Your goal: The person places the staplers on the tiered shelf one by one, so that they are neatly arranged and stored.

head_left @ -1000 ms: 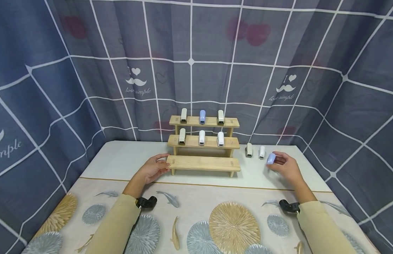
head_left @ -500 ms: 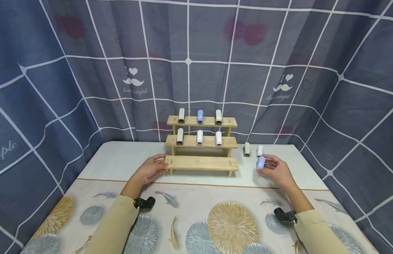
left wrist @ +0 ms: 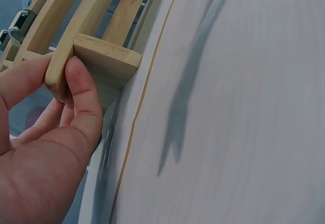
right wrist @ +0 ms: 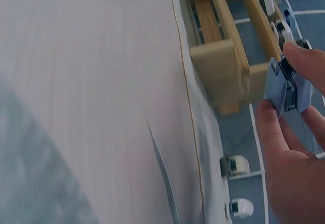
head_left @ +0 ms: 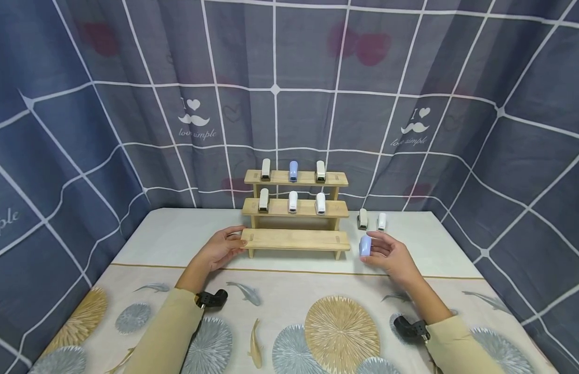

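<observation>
In the head view my right hand (head_left: 391,255) pinches a small blue stapler (head_left: 365,245) just off the right end of the bottom step. The right wrist view shows the blue stapler (right wrist: 289,87) between thumb and fingers, its metal inner part facing the camera. A three-step wooden stand (head_left: 294,239) stands on the white table, its lowest step bare. My left hand (head_left: 220,249) grips the left end of that step; in the left wrist view the thumb and fingers of the left hand (left wrist: 56,127) pinch the board's corner.
On the top step sit two pale staplers and a blue stapler (head_left: 293,171). The middle step bears three more, including a white stapler (head_left: 293,202). Right of the stand are a beige stapler (head_left: 362,219) and a white stapler (head_left: 381,222). A checked curtain (head_left: 308,119) hangs behind.
My right hand has carried the blue stapler leftward from the table's right side to beside the stand. The left hand keeps its grip on the step.
</observation>
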Tool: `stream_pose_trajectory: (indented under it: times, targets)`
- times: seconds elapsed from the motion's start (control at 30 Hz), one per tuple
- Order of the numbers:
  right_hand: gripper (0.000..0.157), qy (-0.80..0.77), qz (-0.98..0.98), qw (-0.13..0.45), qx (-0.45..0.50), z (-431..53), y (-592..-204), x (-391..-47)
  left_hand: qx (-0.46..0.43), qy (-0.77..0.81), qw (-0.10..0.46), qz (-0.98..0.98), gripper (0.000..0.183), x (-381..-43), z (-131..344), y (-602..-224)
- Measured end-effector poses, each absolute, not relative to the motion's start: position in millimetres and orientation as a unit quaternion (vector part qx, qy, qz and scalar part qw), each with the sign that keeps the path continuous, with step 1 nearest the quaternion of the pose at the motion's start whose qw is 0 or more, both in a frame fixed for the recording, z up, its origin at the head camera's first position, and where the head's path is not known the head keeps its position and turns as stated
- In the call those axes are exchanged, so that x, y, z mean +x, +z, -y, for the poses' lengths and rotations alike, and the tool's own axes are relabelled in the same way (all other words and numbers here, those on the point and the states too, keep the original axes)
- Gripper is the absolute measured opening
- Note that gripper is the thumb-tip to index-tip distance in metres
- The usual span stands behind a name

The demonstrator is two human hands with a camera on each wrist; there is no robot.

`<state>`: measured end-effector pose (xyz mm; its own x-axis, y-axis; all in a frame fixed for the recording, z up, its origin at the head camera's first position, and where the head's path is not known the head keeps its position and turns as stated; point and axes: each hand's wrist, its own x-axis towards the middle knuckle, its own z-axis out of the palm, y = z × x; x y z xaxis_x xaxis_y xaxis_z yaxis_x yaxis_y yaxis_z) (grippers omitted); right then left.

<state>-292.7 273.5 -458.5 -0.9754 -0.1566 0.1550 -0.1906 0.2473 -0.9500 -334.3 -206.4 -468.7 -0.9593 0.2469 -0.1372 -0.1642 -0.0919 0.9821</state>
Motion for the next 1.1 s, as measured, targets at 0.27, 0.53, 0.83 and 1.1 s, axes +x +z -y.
stream_pose_trajectory:
  times: [0.27,0.53,0.83,1.1]
  targets:
    - [0.077,0.614,0.776,-0.002,0.141,-247,-456,-286,0.030,0.740,0.136,-0.658,0.064,-333,206,-468]
    - [0.073,0.636,0.753,-0.028,0.168,-222,-457,-287,0.037,0.743,0.134,-0.655,0.065,-335,207,-470]
    - [0.073,0.653,0.727,-0.050,0.208,-190,-455,-291,0.032,0.739,0.129,-0.660,0.065,-335,207,-469]
    - [0.077,0.647,0.724,-0.067,0.231,-160,-453,-299,0.028,0.743,0.129,-0.656,0.067,-335,205,-471]
